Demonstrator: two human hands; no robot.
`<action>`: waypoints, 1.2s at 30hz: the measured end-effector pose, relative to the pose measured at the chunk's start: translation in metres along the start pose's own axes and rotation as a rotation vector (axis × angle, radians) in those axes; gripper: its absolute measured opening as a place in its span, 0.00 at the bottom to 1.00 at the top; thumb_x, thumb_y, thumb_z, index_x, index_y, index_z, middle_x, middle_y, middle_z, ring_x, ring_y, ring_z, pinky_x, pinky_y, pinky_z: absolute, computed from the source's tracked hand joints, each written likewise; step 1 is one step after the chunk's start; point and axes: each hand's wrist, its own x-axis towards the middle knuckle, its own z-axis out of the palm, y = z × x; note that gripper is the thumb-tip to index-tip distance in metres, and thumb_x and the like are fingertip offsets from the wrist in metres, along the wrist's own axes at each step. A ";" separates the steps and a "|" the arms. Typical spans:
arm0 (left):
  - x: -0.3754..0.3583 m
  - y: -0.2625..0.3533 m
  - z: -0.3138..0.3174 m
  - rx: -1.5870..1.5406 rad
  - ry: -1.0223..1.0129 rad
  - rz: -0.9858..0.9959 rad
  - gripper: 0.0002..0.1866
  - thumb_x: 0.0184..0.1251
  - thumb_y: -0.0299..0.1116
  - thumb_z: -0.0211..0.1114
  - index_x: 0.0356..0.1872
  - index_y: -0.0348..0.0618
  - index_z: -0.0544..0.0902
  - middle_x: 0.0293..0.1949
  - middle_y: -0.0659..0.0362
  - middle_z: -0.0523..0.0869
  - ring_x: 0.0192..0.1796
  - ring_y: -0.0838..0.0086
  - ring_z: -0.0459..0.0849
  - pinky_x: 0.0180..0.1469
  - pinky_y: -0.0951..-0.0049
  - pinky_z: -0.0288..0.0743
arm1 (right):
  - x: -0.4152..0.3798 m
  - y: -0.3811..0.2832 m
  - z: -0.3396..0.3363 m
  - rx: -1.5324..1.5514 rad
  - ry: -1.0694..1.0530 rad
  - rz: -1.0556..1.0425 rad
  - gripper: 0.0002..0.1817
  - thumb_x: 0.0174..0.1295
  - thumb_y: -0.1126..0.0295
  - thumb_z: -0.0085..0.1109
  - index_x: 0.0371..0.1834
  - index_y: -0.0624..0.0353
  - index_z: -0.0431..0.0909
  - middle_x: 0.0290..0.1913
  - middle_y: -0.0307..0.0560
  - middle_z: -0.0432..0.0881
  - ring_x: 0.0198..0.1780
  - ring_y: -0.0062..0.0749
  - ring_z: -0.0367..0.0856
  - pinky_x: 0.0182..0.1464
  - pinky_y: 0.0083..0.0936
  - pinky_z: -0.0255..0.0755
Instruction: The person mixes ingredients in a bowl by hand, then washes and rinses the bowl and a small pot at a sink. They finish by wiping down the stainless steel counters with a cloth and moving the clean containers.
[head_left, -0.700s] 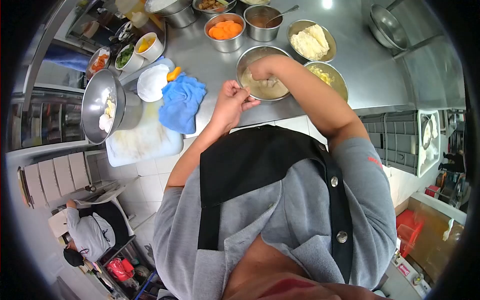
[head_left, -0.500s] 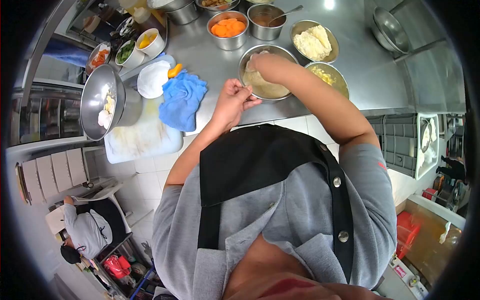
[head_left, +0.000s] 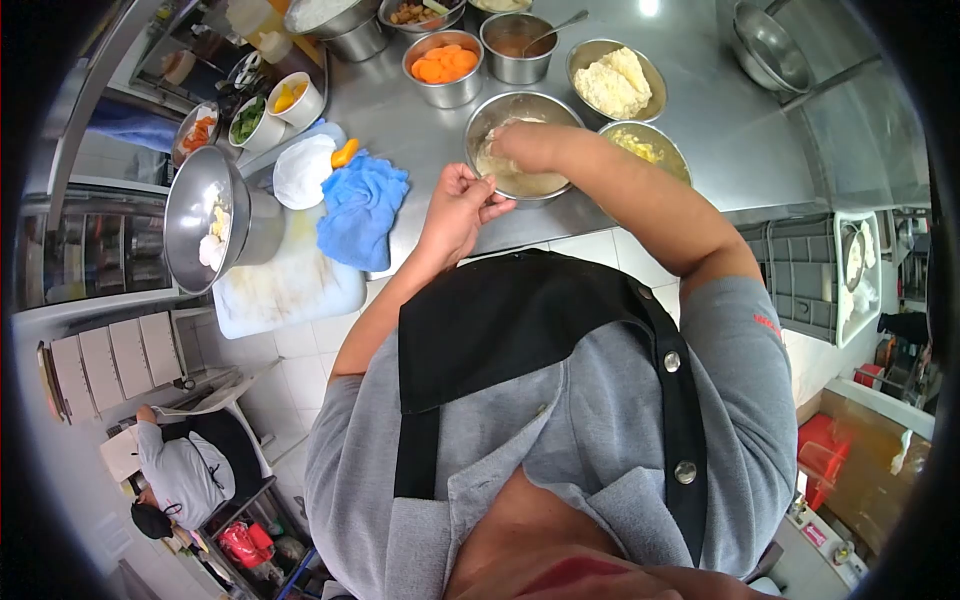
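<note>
A steel mixing bowl (head_left: 545,106) stands near the counter's front edge with a pale, wet, beige mixture (head_left: 530,183) in it. My left hand (head_left: 462,205) pinches the near-left rim between thumb and curled fingers. Down inside the bowl is my right hand (head_left: 517,147); its fingers are sunk in the mixture and hidden. Just right of it sits a bowl of chopped yellow pieces (head_left: 640,145), partly behind my forearm. Behind that is a bowl holding a pale yellow, crumbly mass (head_left: 612,83).
Orange slices (head_left: 443,65) fill a steel pot, beside a pot of brown sauce with a spoon (head_left: 555,33). Left lie a blue cloth (head_left: 362,210), a white cutting board (head_left: 290,290) and a large steel bowl (head_left: 195,215). A co-worker (head_left: 190,465) is at lower left.
The view has shifted slightly, so the counter items sit a little further left. My right hand has moved a little within the bowl; my left hand keeps its hold on the rim.
</note>
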 end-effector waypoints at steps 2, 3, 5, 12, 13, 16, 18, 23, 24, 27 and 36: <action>0.000 0.000 -0.002 0.008 -0.009 -0.006 0.07 0.65 0.26 0.54 0.32 0.43 0.63 0.32 0.59 0.75 0.35 0.76 0.77 0.45 0.66 0.80 | -0.001 0.010 -0.012 -0.046 -0.064 -0.105 0.20 0.58 0.74 0.46 0.55 0.54 0.72 0.53 0.55 0.74 0.53 0.47 0.74 0.55 0.36 0.66; -0.001 0.000 -0.002 0.005 -0.005 -0.008 0.07 0.66 0.26 0.54 0.33 0.43 0.63 0.32 0.59 0.75 0.36 0.76 0.77 0.45 0.66 0.80 | -0.003 0.010 -0.018 0.008 -0.017 -0.060 0.20 0.57 0.76 0.46 0.55 0.53 0.72 0.53 0.54 0.75 0.53 0.47 0.74 0.55 0.35 0.66; -0.002 0.000 -0.003 0.000 0.003 -0.019 0.07 0.66 0.27 0.54 0.33 0.44 0.63 0.32 0.59 0.74 0.36 0.76 0.77 0.44 0.66 0.80 | -0.008 0.008 -0.029 0.120 0.074 0.034 0.21 0.55 0.79 0.47 0.54 0.52 0.73 0.51 0.52 0.77 0.52 0.46 0.75 0.53 0.34 0.68; -0.006 0.008 -0.012 0.001 0.081 -0.090 0.08 0.65 0.33 0.57 0.36 0.44 0.67 0.33 0.61 0.73 0.35 0.76 0.76 0.41 0.67 0.81 | -0.035 -0.004 -0.050 0.606 0.171 0.123 0.19 0.57 0.66 0.51 0.50 0.63 0.73 0.41 0.49 0.80 0.39 0.31 0.77 0.42 0.27 0.71; -0.005 0.007 -0.022 0.012 0.113 -0.064 0.08 0.65 0.33 0.57 0.36 0.44 0.68 0.33 0.62 0.72 0.35 0.76 0.75 0.41 0.67 0.81 | -0.042 -0.009 -0.050 0.716 0.222 0.184 0.19 0.58 0.64 0.52 0.49 0.65 0.73 0.39 0.48 0.79 0.37 0.29 0.76 0.40 0.26 0.71; -0.011 0.013 -0.044 0.072 0.210 0.056 0.07 0.64 0.31 0.57 0.36 0.44 0.68 0.33 0.62 0.72 0.34 0.77 0.75 0.39 0.68 0.81 | -0.024 0.014 -0.028 1.033 0.262 0.329 0.20 0.60 0.60 0.52 0.44 0.68 0.73 0.35 0.45 0.78 0.31 0.24 0.73 0.33 0.24 0.70; -0.021 0.023 -0.055 0.088 0.311 0.159 0.06 0.64 0.29 0.56 0.36 0.44 0.68 0.31 0.62 0.72 0.32 0.79 0.75 0.38 0.70 0.81 | -0.031 0.002 -0.025 1.221 0.341 0.344 0.19 0.61 0.58 0.50 0.44 0.64 0.73 0.37 0.44 0.77 0.31 0.24 0.74 0.31 0.24 0.70; -0.059 0.058 -0.093 0.141 0.652 0.728 0.06 0.63 0.26 0.55 0.37 0.43 0.67 0.29 0.63 0.73 0.26 0.83 0.72 0.28 0.80 0.75 | -0.028 0.009 -0.021 1.825 0.068 0.202 0.13 0.65 0.55 0.46 0.39 0.52 0.72 0.29 0.38 0.74 0.29 0.28 0.74 0.25 0.24 0.70; -0.068 0.063 -0.103 0.164 0.724 0.866 0.06 0.64 0.25 0.55 0.37 0.43 0.67 0.28 0.63 0.73 0.25 0.84 0.71 0.26 0.81 0.73 | -0.024 0.019 -0.023 1.911 -0.068 0.096 0.12 0.65 0.55 0.45 0.37 0.48 0.72 0.28 0.38 0.73 0.28 0.29 0.73 0.25 0.25 0.70; -0.095 0.070 -0.144 0.188 1.005 0.912 0.06 0.63 0.26 0.56 0.36 0.43 0.67 0.27 0.64 0.72 0.25 0.85 0.70 0.24 0.82 0.70 | -0.007 -0.016 -0.056 1.937 -0.008 0.118 0.12 0.65 0.54 0.45 0.33 0.48 0.71 0.28 0.39 0.73 0.27 0.30 0.72 0.23 0.23 0.69; -0.120 0.042 -0.257 0.658 1.363 0.633 0.06 0.59 0.28 0.58 0.33 0.42 0.70 0.22 0.63 0.74 0.23 0.80 0.72 0.25 0.78 0.69 | 0.150 -0.273 -0.111 1.643 -0.482 -0.427 0.10 0.66 0.62 0.44 0.28 0.51 0.69 0.25 0.37 0.70 0.25 0.27 0.70 0.22 0.23 0.66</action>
